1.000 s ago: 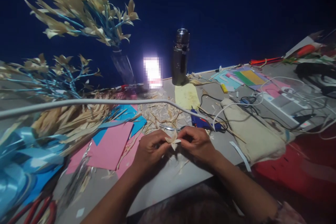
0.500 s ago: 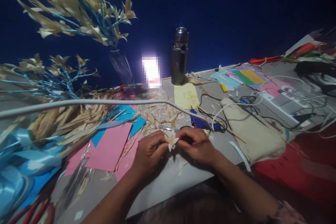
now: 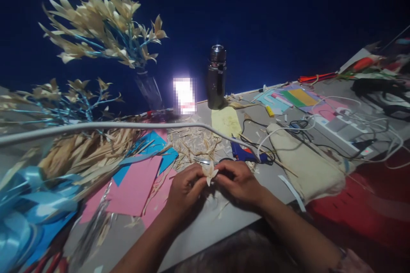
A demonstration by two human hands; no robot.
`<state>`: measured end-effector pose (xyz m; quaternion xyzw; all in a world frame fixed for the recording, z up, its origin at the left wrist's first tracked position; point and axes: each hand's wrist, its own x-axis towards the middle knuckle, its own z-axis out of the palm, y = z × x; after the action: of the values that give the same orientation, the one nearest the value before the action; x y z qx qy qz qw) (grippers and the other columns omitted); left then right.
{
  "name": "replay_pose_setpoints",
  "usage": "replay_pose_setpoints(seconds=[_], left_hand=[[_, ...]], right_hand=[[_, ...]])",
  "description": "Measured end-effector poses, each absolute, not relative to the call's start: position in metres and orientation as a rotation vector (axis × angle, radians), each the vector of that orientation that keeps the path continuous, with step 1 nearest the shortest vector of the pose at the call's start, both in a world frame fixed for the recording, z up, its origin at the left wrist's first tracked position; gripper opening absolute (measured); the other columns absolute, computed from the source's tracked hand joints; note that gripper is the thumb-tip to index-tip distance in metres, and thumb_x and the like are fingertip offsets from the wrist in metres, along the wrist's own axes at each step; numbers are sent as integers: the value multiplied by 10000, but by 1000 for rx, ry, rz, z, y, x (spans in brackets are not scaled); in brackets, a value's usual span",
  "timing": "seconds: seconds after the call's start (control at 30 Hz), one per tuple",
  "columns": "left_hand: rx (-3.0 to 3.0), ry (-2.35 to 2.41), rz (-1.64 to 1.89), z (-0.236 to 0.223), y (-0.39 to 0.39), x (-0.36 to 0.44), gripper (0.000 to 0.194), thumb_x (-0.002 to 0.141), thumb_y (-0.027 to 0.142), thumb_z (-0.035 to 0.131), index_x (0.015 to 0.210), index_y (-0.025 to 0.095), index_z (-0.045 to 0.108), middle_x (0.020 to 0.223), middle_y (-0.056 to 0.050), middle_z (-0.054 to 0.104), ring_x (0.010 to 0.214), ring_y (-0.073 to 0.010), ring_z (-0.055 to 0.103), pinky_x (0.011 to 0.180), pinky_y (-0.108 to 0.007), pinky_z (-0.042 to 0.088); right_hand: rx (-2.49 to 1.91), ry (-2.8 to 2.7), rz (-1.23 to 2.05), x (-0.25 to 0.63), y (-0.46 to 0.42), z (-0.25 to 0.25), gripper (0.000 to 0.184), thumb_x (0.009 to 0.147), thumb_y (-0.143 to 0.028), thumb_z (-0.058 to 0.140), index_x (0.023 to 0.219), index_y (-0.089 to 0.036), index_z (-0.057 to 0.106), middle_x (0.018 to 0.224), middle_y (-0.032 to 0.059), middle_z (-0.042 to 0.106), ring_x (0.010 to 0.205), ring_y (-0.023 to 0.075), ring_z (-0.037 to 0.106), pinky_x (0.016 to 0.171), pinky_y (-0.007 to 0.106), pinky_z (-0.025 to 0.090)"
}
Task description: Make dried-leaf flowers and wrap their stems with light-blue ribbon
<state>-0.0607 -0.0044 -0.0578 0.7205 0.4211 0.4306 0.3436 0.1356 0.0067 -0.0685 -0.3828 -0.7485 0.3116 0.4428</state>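
Note:
A small cream-coloured flower (image 3: 209,173) with pointed petals, seemingly of dried husk, is held over the near part of the table. My left hand (image 3: 187,185) pinches its left side between thumb and fingers. From the right, my right hand (image 3: 240,181) grips its other side with the fingertips. The flower's back and stem are hidden behind the hands. Just beyond lie metal-bladed scissors (image 3: 202,161), partly covered by my hands, and a litter of husk scraps (image 3: 195,145). A blue glue gun (image 3: 250,152) rests past my right hand.
A white cable (image 3: 137,126) crosses in front. Pink paper (image 3: 134,185), blue ribbon (image 3: 19,204) and husk strips (image 3: 89,149) lie left. Behind stand a flask (image 3: 217,81) and a vase (image 3: 150,89) of husk flowers. A cloth bundle (image 3: 301,162) and power strip (image 3: 339,134) sit right.
The view has tilted slightly, so the flask and vase appear lower. Both hands keep their hold on the flower, which has barely shifted.

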Motion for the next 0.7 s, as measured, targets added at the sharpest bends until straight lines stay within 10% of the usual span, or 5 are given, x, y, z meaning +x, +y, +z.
replay_pose_setpoints(seconds=[0.7], left_hand=[[929, 1139, 1116, -67, -8, -58, 185, 762, 284, 836, 684, 187, 699, 635, 1, 619, 594, -158, 614, 547, -281, 524]], right_hand=[[-1127, -1937, 511, 168, 8, -54, 119, 956, -222, 615, 876, -215, 702, 773, 29, 735, 695, 185, 674, 678, 288, 503]])
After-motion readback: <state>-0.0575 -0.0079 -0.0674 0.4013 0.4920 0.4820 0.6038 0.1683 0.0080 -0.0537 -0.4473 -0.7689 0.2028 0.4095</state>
